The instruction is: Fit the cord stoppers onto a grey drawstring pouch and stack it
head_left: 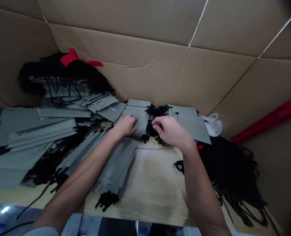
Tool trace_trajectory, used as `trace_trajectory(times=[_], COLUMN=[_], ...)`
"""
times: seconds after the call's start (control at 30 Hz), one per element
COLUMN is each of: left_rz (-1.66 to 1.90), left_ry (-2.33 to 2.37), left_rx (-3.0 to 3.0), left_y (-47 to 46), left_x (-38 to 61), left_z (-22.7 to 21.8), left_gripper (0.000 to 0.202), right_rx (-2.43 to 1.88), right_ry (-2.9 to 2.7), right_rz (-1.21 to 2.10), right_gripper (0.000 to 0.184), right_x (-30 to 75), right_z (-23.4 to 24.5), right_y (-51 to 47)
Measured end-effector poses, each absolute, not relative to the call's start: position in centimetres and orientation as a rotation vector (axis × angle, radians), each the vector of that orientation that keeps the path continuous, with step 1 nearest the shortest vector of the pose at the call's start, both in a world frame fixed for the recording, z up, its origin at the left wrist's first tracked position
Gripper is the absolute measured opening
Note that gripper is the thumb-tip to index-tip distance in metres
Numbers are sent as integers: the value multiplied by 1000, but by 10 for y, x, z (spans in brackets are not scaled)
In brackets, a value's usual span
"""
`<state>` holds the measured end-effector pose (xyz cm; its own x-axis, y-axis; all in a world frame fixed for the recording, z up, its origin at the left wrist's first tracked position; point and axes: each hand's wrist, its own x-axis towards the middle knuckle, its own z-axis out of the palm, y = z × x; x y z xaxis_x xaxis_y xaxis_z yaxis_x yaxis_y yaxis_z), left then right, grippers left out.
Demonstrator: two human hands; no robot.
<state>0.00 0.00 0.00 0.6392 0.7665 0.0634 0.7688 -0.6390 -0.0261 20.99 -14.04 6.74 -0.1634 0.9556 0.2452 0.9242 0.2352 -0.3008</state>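
My left hand (127, 125) lies palm down on a stack of flat grey pieces (140, 118) that look like folded paper bags, its thumb apart from the fingers. Black cord ends (157, 111) stick out along the stack's right side. Beside them is my right hand (170, 130), its fingers curled in towards the thumb. Whatever may be between those fingertips is too small and dark to make out. Just behind the right hand lies a second grey stack (190, 119), with black tips along its left edge.
More grey bundles (118, 164) lie near the front and left. A heap of black cords (59, 75) with a red strip sits back left, another black bundle (231, 167) at right. White plastic (212, 124) lies by the cardboard wall (145, 52). A red pole (270, 116) slants in.
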Motion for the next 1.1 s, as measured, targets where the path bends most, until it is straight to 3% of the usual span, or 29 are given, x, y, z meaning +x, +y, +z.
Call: trace_trajectory(times=[0.2,0.37,0.5,0.53,0.57,0.67,0.7,0.83,0.93,1.1], left_rz=[-158,-352,-645,-728,-799,-948,-1005,-1349,-1372,-1475], left_ry=[-1284,-1267,-1196,-1177,-1156,-1147,-1173,-1023,-677,-531], left_rx=[-2856,-2931,-2994,-2998,-3010,-3029,-3000,-2578,-2779,-2986], left_y=[0,-8,-32,-39,-46,-66,-72,-105,-134,-154], left_x=[5,2,-13,-18,-23,-35,-37,-38,-31,-19], left_z=[-6,18,59,70,79,98,102,111,112,103], left_gripper=[44,40,16,19,23,29,32,77,64,48], right_rx=[-1778,-1836,-1787,-1737,-1678,-1528,-1488,-1293,-1217,-1155], right_ry=[-2166,-2046,-1856,-1849,-1859,-1871,-1845,-1648,-1592,-1624], right_rz=[193,167,40,37,54,149,172,147,151,228], right_gripper=[16,19,59,66,63,21,15,28,35,12], right_x=[208,214,224,226,228,228,226,209,191,171], right_z=[58,51,58,62,67,82,86,98,102,109], right_y=[-137,-129,-129,-131,-134,-146,-151,-173,-188,-206])
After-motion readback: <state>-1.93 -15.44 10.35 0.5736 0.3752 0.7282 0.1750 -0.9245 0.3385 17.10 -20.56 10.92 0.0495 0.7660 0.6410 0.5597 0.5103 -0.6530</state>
